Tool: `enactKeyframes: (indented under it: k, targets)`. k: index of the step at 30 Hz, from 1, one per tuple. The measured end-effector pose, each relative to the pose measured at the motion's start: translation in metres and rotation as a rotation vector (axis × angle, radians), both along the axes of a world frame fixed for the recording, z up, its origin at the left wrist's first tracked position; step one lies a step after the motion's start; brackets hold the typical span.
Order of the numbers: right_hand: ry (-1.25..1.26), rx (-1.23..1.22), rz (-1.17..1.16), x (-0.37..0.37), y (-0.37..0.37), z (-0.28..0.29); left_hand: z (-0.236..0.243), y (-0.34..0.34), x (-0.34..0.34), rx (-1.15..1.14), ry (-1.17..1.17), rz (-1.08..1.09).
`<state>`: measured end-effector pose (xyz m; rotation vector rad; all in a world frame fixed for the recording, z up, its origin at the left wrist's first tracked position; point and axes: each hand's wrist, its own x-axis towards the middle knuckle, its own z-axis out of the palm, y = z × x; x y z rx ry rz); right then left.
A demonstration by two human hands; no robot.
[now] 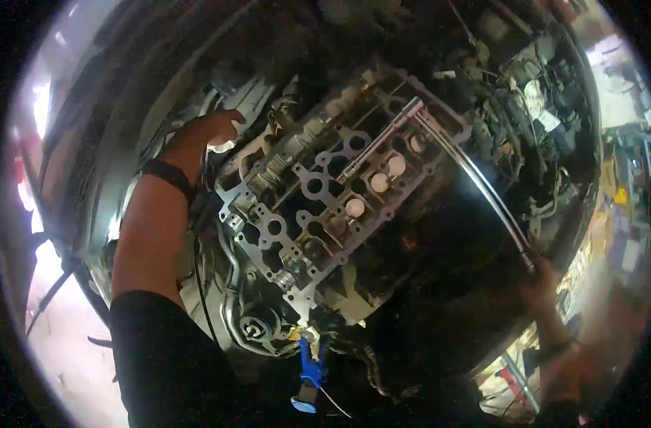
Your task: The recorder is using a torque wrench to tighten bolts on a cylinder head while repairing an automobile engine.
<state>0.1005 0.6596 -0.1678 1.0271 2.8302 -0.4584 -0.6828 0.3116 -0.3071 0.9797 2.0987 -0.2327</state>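
A cylinder head (322,189) with round bores and pale discs lies diagonally across the engine bay. My right hand (541,282) is closed around the handle end of a long chrome wrench bar (475,175). The bar's head meets a straight extension (382,139) that runs down and left over the cylinder head; its lower end is hard to see among the bores. My left hand (215,132) is by the far left side of the cylinder head, fingers curled over a bright white patch. What the fingers hold there is hidden.
Wiring and hoses (514,114) crowd the bay at the far right. A pulley (256,328) and a bent metal pipe (229,307) are at the near left. A blue plastic piece (311,371) hangs at the near end. Bright floor (62,335) shows beyond the left edge.
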Motion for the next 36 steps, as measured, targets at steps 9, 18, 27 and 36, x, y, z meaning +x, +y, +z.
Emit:
enactKeyframes:
  k: [9, 18, 27, 36]
  targets:
    - [0.165, -0.174, -0.269, 0.014, -0.007, -0.012, -0.035, 0.062, -0.001, -0.177, 0.062, -0.484]
    - [-0.048, 0.283, 0.053, 0.016, -0.003, -0.009, -0.071, 0.059, -0.025, -0.218, -0.007, -0.415]
    - [-0.027, 0.100, 0.048, 0.052, 0.006, -0.012, -0.093, 0.049, -0.025, -0.083, -0.047, -0.251]
    - [0.009, 0.143, 0.106, 0.017, 0.001, -0.009, -0.076, 0.032, -0.012, 0.338, -0.168, -0.028]
